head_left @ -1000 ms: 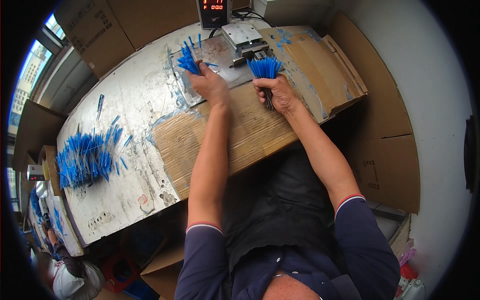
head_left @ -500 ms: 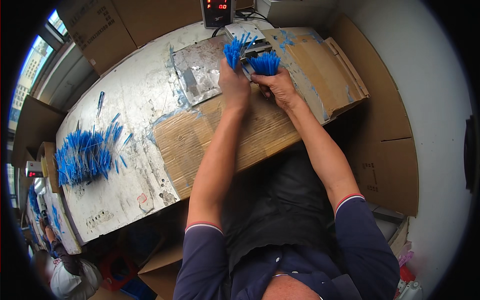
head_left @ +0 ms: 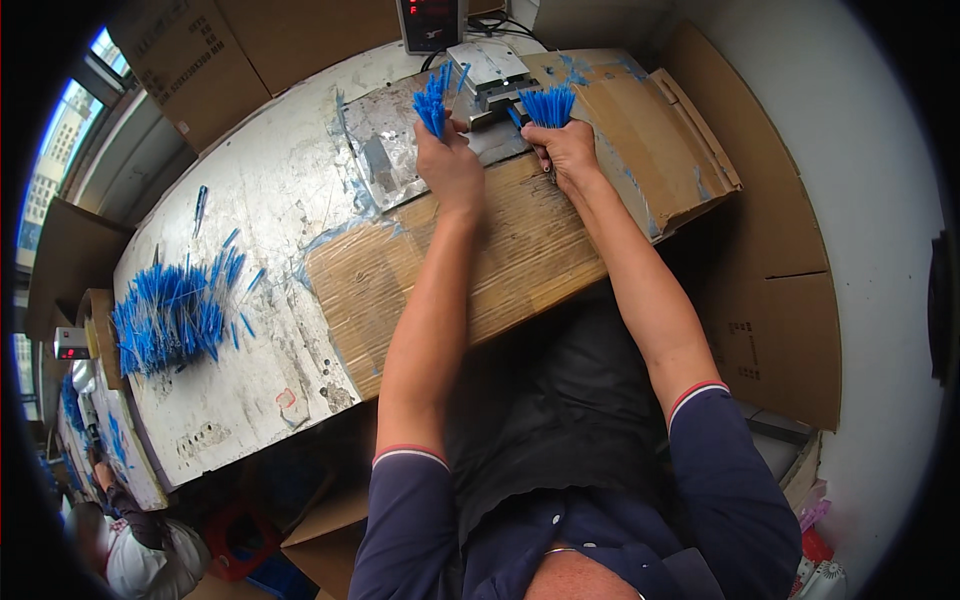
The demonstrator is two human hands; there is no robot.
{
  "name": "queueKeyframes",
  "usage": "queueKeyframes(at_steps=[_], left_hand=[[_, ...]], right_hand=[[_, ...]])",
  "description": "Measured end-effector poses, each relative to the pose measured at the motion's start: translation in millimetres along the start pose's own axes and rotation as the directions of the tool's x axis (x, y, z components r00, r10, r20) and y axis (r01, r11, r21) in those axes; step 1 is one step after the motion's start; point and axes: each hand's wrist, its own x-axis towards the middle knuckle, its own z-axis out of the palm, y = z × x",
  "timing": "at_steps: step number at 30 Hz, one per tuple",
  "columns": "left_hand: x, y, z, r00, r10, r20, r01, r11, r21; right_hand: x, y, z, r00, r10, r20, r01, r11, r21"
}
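My left hand (head_left: 450,165) is closed round a bundle of thin blue-tipped sticks (head_left: 432,104) that fans upward over a metal plate (head_left: 385,150). Farther right, my right hand (head_left: 566,152) grips a second, tighter bundle of blue-tipped sticks (head_left: 548,104). Between the two hands, and just beyond them, sits a small metal fixture (head_left: 488,70) with a pale top. A blue stick points from beside the right hand toward the fixture's front. The lower ends of both bundles are hidden by my fingers.
A large heap of the same blue sticks (head_left: 170,318) lies at the table's left, with a pen (head_left: 201,208) beyond it. A display box (head_left: 432,25) with red digits stands at the back. Flattened cardboard (head_left: 450,270) covers the front edge. A co-worker (head_left: 150,555) sits at lower left.
My left hand has moved left with its bundle, away from the fixture. The right hand has shifted slightly right, so the gap between the hands is wider and more of the fixture shows.
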Motion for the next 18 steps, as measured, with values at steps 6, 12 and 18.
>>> queueKeyframes(at_steps=[6, 12, 18], left_hand=[[0.9, -4.3, 2.9, 0.988, 0.133, -0.073, -0.122, 0.984, 0.132], [1.3, -20.1, 3.7, 0.982, 0.177, 0.059, -0.184, 0.870, 0.458], [-4.8, -13.1, 3.5, 0.944, 0.229, 0.237, -0.313, 0.852, 0.421]], right_hand=[[6.4, 4.8, -1.4, 0.999, 0.020, -0.031, -0.021, 1.000, -0.014], [-4.8, -0.1, -0.5, 1.000, 0.028, -0.001, -0.028, 0.997, 0.078], [-12.4, 0.1, -4.1, 0.999, -0.018, -0.049, 0.027, 0.979, 0.201]])
